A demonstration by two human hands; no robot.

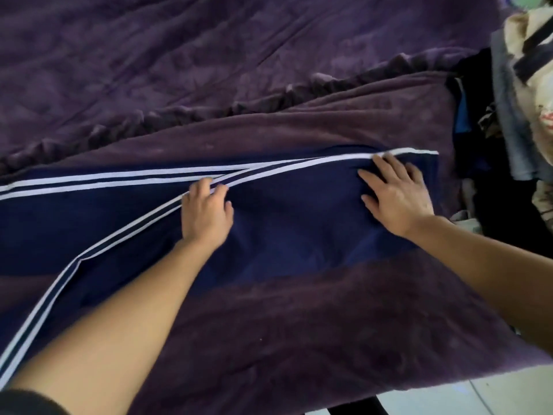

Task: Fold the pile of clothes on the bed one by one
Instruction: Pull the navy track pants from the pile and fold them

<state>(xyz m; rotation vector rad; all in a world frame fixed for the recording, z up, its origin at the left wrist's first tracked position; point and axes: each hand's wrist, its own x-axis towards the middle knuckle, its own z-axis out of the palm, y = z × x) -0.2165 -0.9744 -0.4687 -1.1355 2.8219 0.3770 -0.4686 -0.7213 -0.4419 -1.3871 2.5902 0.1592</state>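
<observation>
Dark sleeve (27,402) in the 7 o'clock corner, with a bare forearm running up from it. Left hand (206,211) sits near centre, palm down on the trousers (284,223). Its fingers are bent with the tips on a striped edge; pinching or only pressing, cannot tell. Right hand (398,196) is at 3 o'clock of the left one, well apart from it. It lies flat with fingers spread, pressing the cloth, fingertips touching the white stripe.

Trousers are navy blue, smooth matte fabric, lying flat across the middle of the bed from the 9 o'clock edge to about 2 o'clock. Each leg has paired white stripes (119,176) with a thin navy gap between them. One leg lies straight toward 9 o'clock, its stripes on the far edge. The other leg angles off toward 7 o'clock, its stripes diagonal with a kink partway down. The two striped bands meet just beyond the left fingertips. Soft shallow creases show between the hands, and the 3 o'clock end is cut square.

Blanket (299,324) under the trousers is purple and fuzzy like fleece, with a ruffled border running from 9 to 1 o'clock. Quilt (209,55) beyond it at 12 o'clock is purple with stitched lines.

Pile of clothes (520,85) at 2 to 3 o'clock is crumpled, with beige, grey, black and blue pieces. Pale floor (493,393) shows at 5 o'clock.
</observation>
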